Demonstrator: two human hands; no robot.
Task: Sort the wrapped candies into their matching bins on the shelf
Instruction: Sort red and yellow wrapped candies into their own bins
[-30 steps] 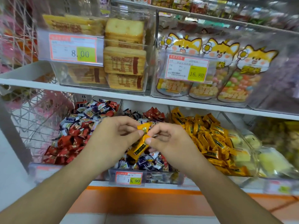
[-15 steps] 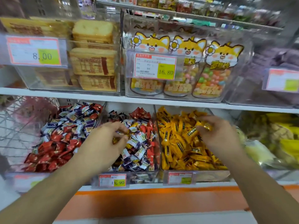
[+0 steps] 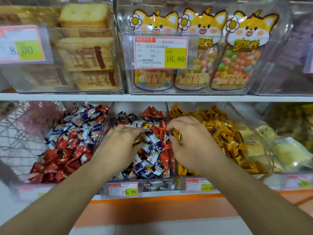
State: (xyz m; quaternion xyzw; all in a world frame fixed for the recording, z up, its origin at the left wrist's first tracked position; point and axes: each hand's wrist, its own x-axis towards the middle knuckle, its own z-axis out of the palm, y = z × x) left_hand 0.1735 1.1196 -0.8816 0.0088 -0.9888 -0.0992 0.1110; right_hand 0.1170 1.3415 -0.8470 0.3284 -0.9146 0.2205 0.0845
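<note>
Everything is placed here against the middle bin (image 3: 171, 182), the clear one with the 19.90 price tag (image 3: 124, 189) on its front, where red, white and navy wrapped candies (image 3: 152, 150) are heaped together with a few stray yellow ones. The left hand (image 3: 118, 145) is spread low over the left part of that heap, fingers reaching into it; whether anything is pinched cannot be told. At the bin's right wall the right hand (image 3: 189, 141) is curled around yellow candies (image 3: 177, 136), some of which show between the fingers. Just right of that wall lies the yellow bin (image 3: 220, 131), judged their proper home. The sweets are judged light, small and slick in crinkly film, so a fingertip pinch across the body or at a twisted end is advised.
</note>
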